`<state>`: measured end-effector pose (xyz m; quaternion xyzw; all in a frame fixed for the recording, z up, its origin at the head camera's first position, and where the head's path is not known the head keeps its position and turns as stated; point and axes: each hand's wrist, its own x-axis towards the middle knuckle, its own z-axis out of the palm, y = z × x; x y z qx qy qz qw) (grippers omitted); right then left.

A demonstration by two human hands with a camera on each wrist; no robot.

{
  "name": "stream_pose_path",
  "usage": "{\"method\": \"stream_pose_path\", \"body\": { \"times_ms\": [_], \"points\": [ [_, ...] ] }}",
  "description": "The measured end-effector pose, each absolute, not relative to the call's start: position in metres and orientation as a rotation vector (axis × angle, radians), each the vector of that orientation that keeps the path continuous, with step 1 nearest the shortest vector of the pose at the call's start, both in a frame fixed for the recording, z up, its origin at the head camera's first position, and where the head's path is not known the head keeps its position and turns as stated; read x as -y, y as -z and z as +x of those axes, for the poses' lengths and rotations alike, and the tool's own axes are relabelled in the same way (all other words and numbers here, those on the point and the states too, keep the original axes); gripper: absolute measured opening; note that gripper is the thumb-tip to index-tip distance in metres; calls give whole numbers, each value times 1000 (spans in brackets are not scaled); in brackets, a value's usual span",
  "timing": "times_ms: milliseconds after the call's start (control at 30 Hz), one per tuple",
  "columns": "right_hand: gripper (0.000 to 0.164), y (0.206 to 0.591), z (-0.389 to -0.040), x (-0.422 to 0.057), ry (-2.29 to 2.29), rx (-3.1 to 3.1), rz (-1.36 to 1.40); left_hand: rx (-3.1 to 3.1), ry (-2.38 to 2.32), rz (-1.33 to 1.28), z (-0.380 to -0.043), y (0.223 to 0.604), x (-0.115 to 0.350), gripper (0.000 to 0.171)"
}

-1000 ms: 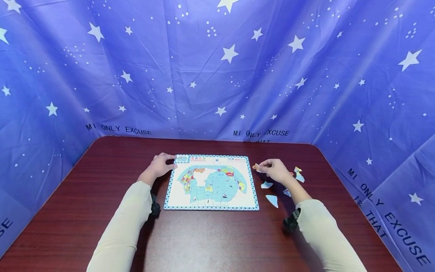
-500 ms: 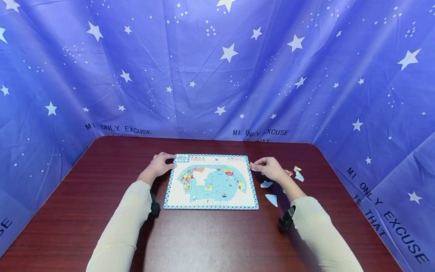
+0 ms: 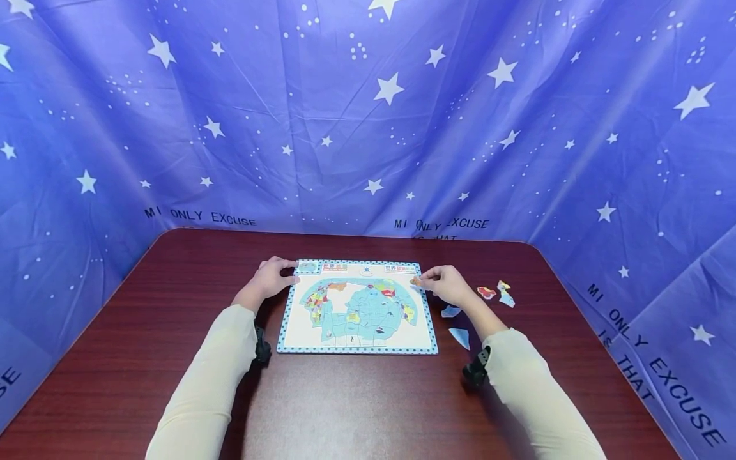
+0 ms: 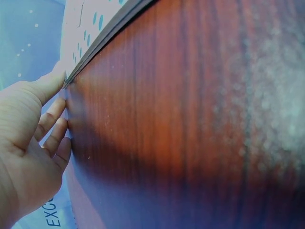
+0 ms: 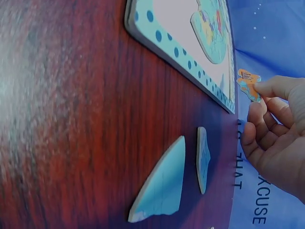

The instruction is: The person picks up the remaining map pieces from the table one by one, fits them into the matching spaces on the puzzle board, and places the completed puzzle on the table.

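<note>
A world map jigsaw board (image 3: 305,335) with a dotted blue border lies flat in the head view, partly filled with map pieces around a white gap. My left hand (image 3: 268,281) rests at its upper left side, thumb and fingertips touching the edge. In the left wrist view, that hand's thumb (image 4: 50,85) lies against the board's edge while the fingers stay relaxed below. Between thumb and fingertips, my right hand (image 3: 445,284) pinches an orange puzzle piece (image 5: 249,83) with blue edges, raised over the board's right border.
To the right of the board lie loose pieces: a pale blue wedge (image 3: 460,338), a small blue piece (image 3: 450,311), a red one (image 3: 486,292) and a yellow-and-blue cluster (image 3: 506,295). A starry blue curtain (image 3: 345,128) surrounds the dark wooden table (image 3: 345,409).
My right hand has moved left with the orange puzzle piece, from beside the board to over its right border, uncovering the red piece. The left hand has stayed in place.
</note>
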<state>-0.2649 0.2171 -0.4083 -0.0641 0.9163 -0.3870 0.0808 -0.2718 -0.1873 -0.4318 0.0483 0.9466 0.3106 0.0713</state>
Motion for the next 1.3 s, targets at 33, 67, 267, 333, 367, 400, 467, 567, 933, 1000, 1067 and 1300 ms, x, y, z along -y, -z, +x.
{"method": "stream_pose_path", "body": {
  "times_ms": [33,67,267,333,367,400,467,567,933,1000,1067,1300],
  "points": [
    [26,408,-265,-216,1155,-2740,-192,-2846,-934,147,-272,432,187,47],
    [25,408,-264,-214,1154,-2741,-192,-2847,-933,150,-272,431,187,47],
    [23,408,-264,-206,1167,-2745,-198,-2841,-939,144,-271,430,187,48],
    [22,409,-265,-203,1166,-2745,-218,-2840,-938,141,-271,430,187,48],
    [22,409,-265,-201,1171,-2744,-229,-2839,-940,135,-271,430,187,48],
    [22,410,-265,-200,1172,-2743,-239,-2839,-938,133,-271,431,187,48],
    [21,410,-266,-197,1166,-2750,-266,-2839,-936,130,-272,431,187,48],
    [20,410,-266,-191,1157,-2760,-287,-2836,-945,118,-272,432,187,48],
    [21,410,-265,-179,1172,-2729,-315,-2868,-926,131,-272,433,186,47],
    [21,409,-265,-178,1176,-2722,-319,-2872,-927,135,-272,434,186,47],
    [21,409,-265,-177,1178,-2712,-317,-2871,-932,133,-272,434,186,47],
    [20,410,-266,-171,1190,-2695,-309,-2867,-939,134,-272,434,186,46]
  ]
}}
